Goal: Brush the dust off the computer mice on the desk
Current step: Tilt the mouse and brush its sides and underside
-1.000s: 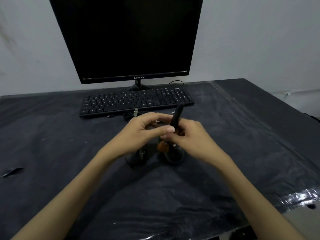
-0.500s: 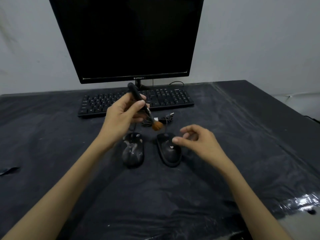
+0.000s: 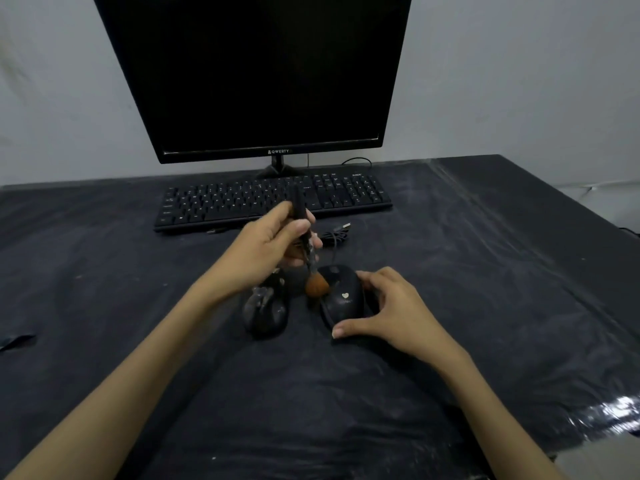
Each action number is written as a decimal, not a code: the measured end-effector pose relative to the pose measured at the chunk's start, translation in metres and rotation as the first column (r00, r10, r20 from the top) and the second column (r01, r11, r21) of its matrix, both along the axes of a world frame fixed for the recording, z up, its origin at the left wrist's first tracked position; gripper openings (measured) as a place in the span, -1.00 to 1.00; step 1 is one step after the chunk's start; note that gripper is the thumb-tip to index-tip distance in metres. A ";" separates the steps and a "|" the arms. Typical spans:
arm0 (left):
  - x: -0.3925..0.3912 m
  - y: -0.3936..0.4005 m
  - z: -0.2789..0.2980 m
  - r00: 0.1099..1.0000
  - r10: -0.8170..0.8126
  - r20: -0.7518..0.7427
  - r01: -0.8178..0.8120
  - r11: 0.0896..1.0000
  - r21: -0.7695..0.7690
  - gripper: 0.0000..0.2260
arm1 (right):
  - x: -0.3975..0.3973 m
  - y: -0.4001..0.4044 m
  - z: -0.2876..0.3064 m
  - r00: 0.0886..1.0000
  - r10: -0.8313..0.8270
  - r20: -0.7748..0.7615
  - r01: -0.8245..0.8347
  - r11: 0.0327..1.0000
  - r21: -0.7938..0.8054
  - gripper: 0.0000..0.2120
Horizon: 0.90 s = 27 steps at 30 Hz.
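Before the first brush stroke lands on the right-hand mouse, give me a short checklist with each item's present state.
1. Brush held: ok, the left hand grips its black handle.
2. Bristles at the target: ok, they sit at the left front edge of the right mouse; contact cannot be told.
3. Mouse steadied: ok, the right hand curls its fingers and thumb round it.
4. Top of that mouse uncovered: ok, its heart mark shows.
5. Left mouse out of the way: ok, it lies apart, beside it.
6. Cable free of the brush: cannot tell, it is partly hidden.
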State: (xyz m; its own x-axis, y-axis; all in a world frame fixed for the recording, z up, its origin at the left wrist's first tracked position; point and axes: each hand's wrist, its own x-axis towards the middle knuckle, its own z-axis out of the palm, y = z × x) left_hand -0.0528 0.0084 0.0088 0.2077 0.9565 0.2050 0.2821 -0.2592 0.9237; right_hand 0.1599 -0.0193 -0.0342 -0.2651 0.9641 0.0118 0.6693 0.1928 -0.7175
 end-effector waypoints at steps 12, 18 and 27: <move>0.001 -0.006 0.009 0.967 -0.210 -0.144 0.194 0.974 -0.114 -0.83 | -0.001 -0.002 -0.002 1.000 -0.010 -0.010 0.010 1.000 0.028 0.00; 0.008 -0.012 0.001 0.994 -0.104 -0.035 0.108 0.988 0.112 -0.86 | 0.000 -0.003 -0.002 1.000 -0.013 -0.025 0.014 0.999 0.033 0.00; -0.014 -0.019 0.006 0.995 -0.091 -0.029 0.094 0.983 0.158 -0.86 | 0.000 -0.003 -0.003 0.999 -0.019 -0.029 0.020 0.999 0.034 -0.01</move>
State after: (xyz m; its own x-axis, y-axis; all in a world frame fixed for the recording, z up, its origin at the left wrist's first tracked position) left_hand -0.0664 -0.0108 0.0150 0.2997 0.8886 0.3473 0.2695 -0.4280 0.8626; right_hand 0.1597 -0.0219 -0.0373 -0.2457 0.9680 0.0521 0.6521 0.2048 -0.7300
